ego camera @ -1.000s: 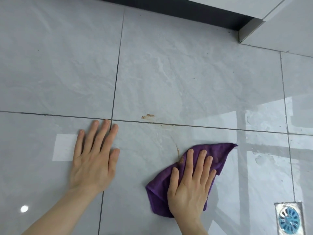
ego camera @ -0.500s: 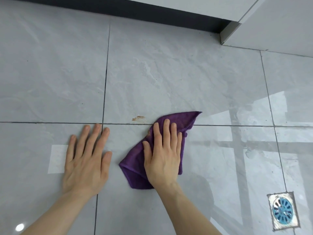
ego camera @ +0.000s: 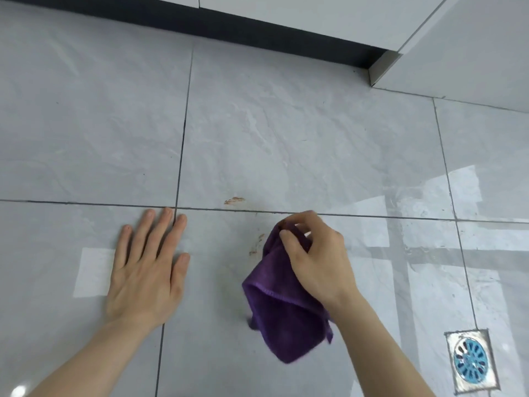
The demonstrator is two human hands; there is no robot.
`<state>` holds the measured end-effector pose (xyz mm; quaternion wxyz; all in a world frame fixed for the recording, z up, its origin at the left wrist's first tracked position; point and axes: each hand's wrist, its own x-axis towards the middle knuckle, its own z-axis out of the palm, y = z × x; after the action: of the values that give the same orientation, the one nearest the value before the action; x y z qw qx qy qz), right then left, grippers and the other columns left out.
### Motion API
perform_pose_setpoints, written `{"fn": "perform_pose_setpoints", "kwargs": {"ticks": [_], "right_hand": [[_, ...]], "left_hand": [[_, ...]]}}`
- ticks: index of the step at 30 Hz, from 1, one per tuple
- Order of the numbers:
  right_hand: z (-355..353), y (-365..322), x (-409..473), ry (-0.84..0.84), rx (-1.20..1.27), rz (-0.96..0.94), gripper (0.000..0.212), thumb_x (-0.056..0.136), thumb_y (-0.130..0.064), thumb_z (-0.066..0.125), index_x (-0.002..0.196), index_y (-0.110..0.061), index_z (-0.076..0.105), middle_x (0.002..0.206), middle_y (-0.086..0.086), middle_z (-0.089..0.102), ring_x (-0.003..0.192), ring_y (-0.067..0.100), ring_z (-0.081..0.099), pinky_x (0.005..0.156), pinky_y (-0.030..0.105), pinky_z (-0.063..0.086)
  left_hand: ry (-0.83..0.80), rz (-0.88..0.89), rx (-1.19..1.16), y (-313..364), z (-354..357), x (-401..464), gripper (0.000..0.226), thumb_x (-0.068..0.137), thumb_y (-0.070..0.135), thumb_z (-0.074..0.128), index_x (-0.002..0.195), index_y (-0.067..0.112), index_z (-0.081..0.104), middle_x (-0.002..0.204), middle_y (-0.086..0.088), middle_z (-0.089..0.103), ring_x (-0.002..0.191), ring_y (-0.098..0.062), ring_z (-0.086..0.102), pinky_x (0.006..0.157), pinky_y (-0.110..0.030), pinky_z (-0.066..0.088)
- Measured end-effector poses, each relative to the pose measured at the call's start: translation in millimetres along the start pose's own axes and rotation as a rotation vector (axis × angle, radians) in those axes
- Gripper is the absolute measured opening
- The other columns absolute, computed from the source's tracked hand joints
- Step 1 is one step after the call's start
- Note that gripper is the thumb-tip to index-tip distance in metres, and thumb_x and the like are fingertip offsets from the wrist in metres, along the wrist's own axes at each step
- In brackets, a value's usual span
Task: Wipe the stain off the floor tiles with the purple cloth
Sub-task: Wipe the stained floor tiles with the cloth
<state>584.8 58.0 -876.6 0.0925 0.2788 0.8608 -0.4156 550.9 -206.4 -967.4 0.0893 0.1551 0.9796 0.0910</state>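
My right hand (ego camera: 315, 259) pinches the upper corner of the purple cloth (ego camera: 280, 310) and holds it off the grey floor tiles (ego camera: 286, 138), so the cloth hangs down toward me. A small brown stain (ego camera: 234, 200) sits just beyond the horizontal grout line, to the left of and beyond my right hand. Fainter brown smears (ego camera: 256, 245) lie on the near tile just left of the cloth. My left hand (ego camera: 146, 267) rests flat on the floor with fingers spread, holding nothing.
A square floor drain (ego camera: 471, 361) with a blue grate is at the lower right. A dark baseboard (ego camera: 229, 24) under white cabinets runs along the far edge. A white wall corner (ego camera: 458, 53) juts in at the upper right.
My right hand was pressing flat on the cloth on the floor. It has now closed on the cloth's corner and lifted it, uncovering smears on the near tile. My left hand stays put.
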Motion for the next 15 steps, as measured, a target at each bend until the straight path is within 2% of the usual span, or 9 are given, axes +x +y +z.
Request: {"fn": "perform_pose_setpoints", "kwargs": {"ticks": [2,4,5,7,9,15], "right_hand": [[10,14,-4,0.31,-0.144,-0.068,0.027,0.093,-0.032,0.066,0.119,-0.028,0.059,0.111,-0.011,0.064,0.103,0.01,0.061,0.092,0.04,0.052],[26,22,-13,0.441,-0.246,-0.096,0.046,0.092,-0.042,0.065,0.132,-0.022,0.054,0.128,-0.003,0.061,0.122,0.022,0.055,0.104,0.044,0.045],[37,26,-21,0.412,-0.299,-0.084,0.057,0.091,-0.049,0.062,0.139,-0.02,0.05,0.139,0.001,0.057,0.133,0.025,0.049,0.11,0.044,0.04],[62,36,-36,0.295,-0.408,-0.085,0.078,0.091,-0.063,0.054,0.153,-0.02,0.036,0.162,0.005,0.037,0.153,0.025,0.026,0.123,0.046,0.025],[81,49,-42,0.246,-0.483,-0.113,0.085,0.092,-0.068,0.05,0.159,-0.02,0.027,0.169,0.006,0.02,0.158,0.023,0.012,0.127,0.05,0.016],[88,67,-22,0.319,-0.56,-0.188,0.07,0.099,-0.054,0.049,0.157,-0.019,0.033,0.167,0.009,0.028,0.156,0.029,0.02,0.125,0.055,0.02]], "left_hand": [[-0.002,0.004,0.004,1,0,0,0.064,0.099,0.04,0.028,0.16,0.021,0.024,0.169,-0.002,0.025,0.159,-0.023,0.014,0.128,-0.053,0.013],[-0.003,0.005,0.006,0,0,0,0.064,0.099,0.041,0.028,0.16,0.021,0.024,0.169,-0.002,0.025,0.159,-0.023,0.014,0.128,-0.053,0.013],[-0.003,0.005,0.007,0,1,0,0.064,0.099,0.041,0.028,0.16,0.021,0.024,0.169,-0.002,0.025,0.159,-0.023,0.014,0.128,-0.054,0.013],[-0.004,0.007,0.006,0,1,-1,0.064,0.099,0.041,0.029,0.16,0.021,0.024,0.169,-0.002,0.025,0.159,-0.023,0.014,0.128,-0.054,0.013],[-0.004,0.003,0.009,0,1,-1,0.064,0.099,0.041,0.029,0.16,0.021,0.024,0.169,-0.002,0.024,0.159,-0.023,0.013,0.128,-0.054,0.013],[-0.022,-0.002,0.021,-2,4,-1,0.065,0.099,0.041,0.03,0.161,0.022,0.022,0.17,-0.001,0.022,0.159,-0.023,0.012,0.128,-0.054,0.012]]}}
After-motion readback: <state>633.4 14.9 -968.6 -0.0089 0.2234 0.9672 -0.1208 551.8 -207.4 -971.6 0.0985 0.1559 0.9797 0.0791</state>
